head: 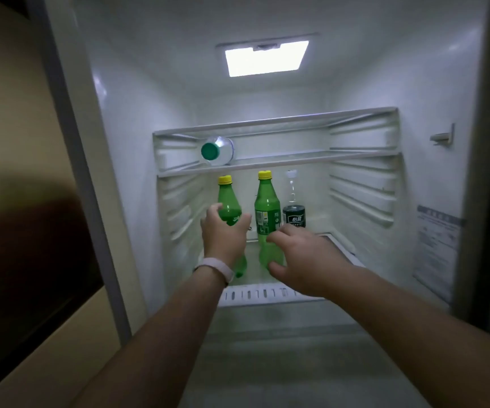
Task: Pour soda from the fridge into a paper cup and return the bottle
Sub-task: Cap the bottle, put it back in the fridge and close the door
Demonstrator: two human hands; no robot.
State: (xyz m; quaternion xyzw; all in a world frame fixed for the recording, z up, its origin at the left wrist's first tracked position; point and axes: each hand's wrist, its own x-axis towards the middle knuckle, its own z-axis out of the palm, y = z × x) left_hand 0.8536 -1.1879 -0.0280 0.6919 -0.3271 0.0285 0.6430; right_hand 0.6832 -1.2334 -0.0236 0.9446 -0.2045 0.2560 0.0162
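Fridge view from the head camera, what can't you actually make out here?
- Left green bottle: the left hand covers its label and middle.
- Right green bottle: the right hand hides its base; contact is unclear.
- Dark can: print too small to read.
- Clear bottle behind the can: lower part hidden.
- Sticker on the right wall: blurred.
- Paper cup: not in view.

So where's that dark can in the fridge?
The dark can stands on the lower shelf, right of the taller green bottle, just beyond the right hand.
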